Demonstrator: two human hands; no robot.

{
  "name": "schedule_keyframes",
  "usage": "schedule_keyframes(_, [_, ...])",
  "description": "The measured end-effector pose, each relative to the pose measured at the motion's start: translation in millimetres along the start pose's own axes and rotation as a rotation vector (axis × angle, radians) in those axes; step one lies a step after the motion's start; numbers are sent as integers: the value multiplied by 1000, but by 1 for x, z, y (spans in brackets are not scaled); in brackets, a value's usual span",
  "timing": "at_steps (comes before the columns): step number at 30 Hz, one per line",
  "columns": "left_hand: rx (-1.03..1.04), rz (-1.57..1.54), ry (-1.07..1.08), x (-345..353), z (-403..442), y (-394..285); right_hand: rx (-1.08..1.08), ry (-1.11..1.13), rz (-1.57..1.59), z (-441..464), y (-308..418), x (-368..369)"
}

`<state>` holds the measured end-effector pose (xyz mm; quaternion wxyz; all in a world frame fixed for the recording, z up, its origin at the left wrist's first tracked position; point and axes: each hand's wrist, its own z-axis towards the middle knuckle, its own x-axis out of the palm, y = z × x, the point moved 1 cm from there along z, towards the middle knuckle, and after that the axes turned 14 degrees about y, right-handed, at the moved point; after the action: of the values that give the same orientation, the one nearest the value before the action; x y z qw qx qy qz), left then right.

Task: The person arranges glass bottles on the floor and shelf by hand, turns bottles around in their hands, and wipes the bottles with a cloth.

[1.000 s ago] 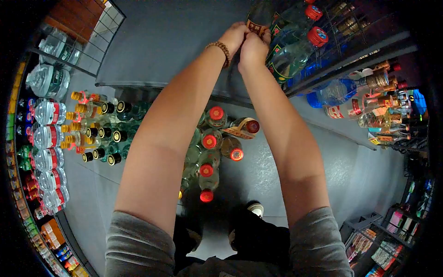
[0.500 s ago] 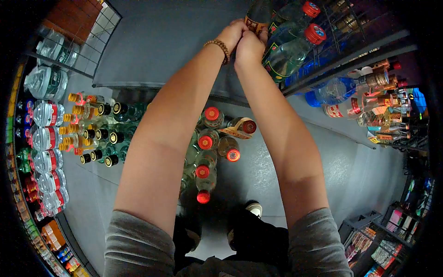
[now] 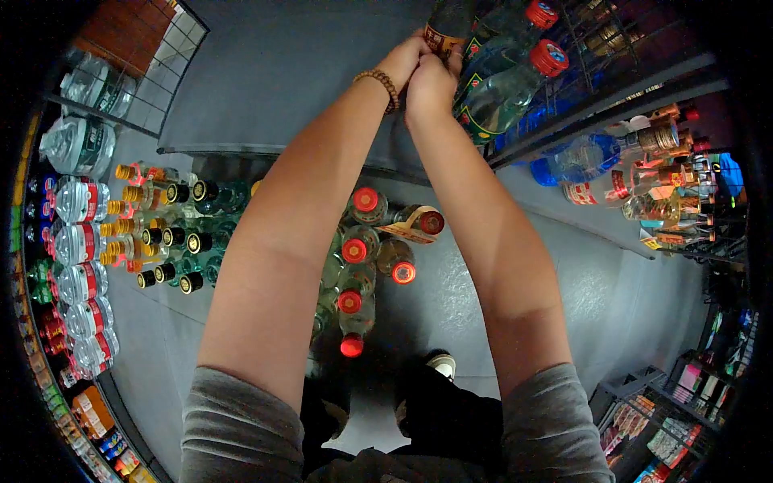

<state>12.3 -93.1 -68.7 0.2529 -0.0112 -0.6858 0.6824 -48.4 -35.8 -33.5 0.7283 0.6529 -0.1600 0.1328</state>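
Head view. Behind the hands, toward the body, extends the grey floor (image 3: pixel 568 282), smooth and faintly glossy. Beneath the hands lies a broad, flat, matt grey surface (image 3: pixel 282 68) with a straight front edge. Left of the hands and nearer the body stands a block of black-capped bottles (image 3: pixel 233 196), greenish and transparent; a smaller cluster of red-capped bottles (image 3: pixel 356 324), clear and round-shouldered, stands directly behind the hands on the floor. Just right of the hands, clear, rounded bottles with green labels (image 3: pixel 501 101) stand close together. Between these and the left hand (image 3: pixel 408 58) is the dark bottle (image 3: pixel 450 16), smooth and cylindrical; whether its base touches the surface cannot be told. Both the left hand and the right hand (image 3: pixel 431 82) are curled closed around its lower part, fingertips largely hidden. Its handling appears incomplete: it is not yet released, while its neighbours stand free and the floor groups are untouched. Smallest is the beaded bracelet (image 3: pixel 389 87), brown and round-beaded, at the left wrist.
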Motion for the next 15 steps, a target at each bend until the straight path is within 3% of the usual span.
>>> schedule_keyframes(3, [-133, 51, -61, 17, -20, -23, 209, -40, -116, -5, 12, 3])
schedule_keyframes(8, [-17, 132, 14, 23, -19, -25, 24, -16, -58, 2, -2, -2])
schedule_keyframes(12, [-21, 128, 37, 19, -18, -23, 191, -27, -145, -6, 10, 0])
schedule_keyframes(15, [60, 84, 62, 21, -13, -19, 188, -35, -113, -11, 17, 3])
